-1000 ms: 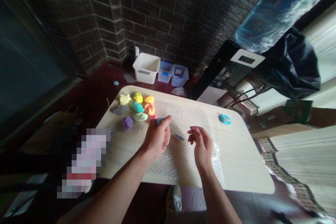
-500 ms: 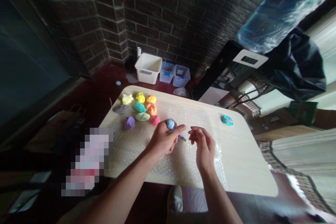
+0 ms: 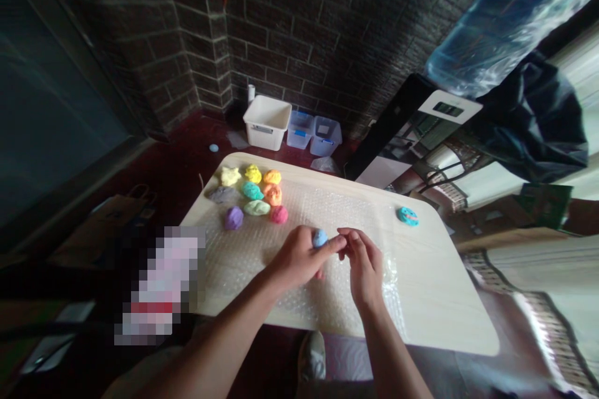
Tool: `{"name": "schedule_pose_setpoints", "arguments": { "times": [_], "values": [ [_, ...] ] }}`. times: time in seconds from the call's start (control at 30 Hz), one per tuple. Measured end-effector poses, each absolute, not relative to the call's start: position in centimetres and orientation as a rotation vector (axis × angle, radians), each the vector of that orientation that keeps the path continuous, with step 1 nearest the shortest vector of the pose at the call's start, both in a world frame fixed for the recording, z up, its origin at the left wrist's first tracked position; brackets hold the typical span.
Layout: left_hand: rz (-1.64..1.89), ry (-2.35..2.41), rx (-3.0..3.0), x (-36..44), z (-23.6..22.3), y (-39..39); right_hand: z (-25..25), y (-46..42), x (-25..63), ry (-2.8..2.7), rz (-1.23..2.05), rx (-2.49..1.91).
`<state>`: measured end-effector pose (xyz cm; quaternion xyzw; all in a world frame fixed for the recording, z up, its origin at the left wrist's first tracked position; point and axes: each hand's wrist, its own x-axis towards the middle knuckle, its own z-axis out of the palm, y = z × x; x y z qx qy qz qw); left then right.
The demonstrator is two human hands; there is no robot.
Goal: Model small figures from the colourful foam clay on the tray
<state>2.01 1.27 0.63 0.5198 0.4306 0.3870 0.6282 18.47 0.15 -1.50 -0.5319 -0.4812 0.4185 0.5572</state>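
the blue lump (image 3: 320, 238) sits in the left hand (image 3: 297, 257), which curls around it with the thumb stretched toward the right hand (image 3: 365, 265). the right hand's fingers are bent in, their tips at or very near that thumb; whether they pinch anything, i can't tell.

the lump looks soft, so too firm a squeeze could dent or flatten it, while too loose a curl could let it drop onto the bubble wrap (image 3: 304, 299), whose bumps might print into it. with the fingers this close, a nudge from the right hand could smear its surface.

the pink lump (image 3: 279, 214) lies to the left, toward the far side, beside the pale green lump (image 3: 257, 207); a wide sweep of the left hand could knock them together and mix colours. the turquoise piece (image 3: 409, 216), well apart on the right of the table (image 3: 444, 287), looks at less risk.
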Motion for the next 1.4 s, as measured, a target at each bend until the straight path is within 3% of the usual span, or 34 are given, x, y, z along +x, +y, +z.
{"name": "schedule_pose_setpoints", "arguments": {
  "times": [0.37, 0.63, 0.77, 0.93, 1.23, 1.4],
  "values": [
    [0.985, 1.073, 1.517, 3.7, -0.4, -0.6, -0.7, -0.3, 19.0, -1.255, 0.860, -1.218],
    [1.030, 1.088, 1.612, 3.7, -0.9, -0.9, -0.6, -0.9, 17.9, -1.575, 0.672, -1.483],
    [0.856, 1.223, 1.711, 3.3, -0.2, -0.5, -0.7, -0.9, 17.7, -1.555, 0.529, -1.530],
    [0.664, 1.398, 1.846, 3.0, 0.8, -0.3, -0.8, -1.0, 17.7, -1.568, 0.604, -1.536],
    [0.693, 1.329, 1.951, 3.7, 0.1, -0.7, -0.6, -0.9, 17.9, -1.472, 0.477, -1.621],
    [0.803, 1.100, 1.758, 2.7, 1.0, -0.1, -0.4, -1.0, 18.0, -1.321, 0.638, -1.485]
  ]
}}
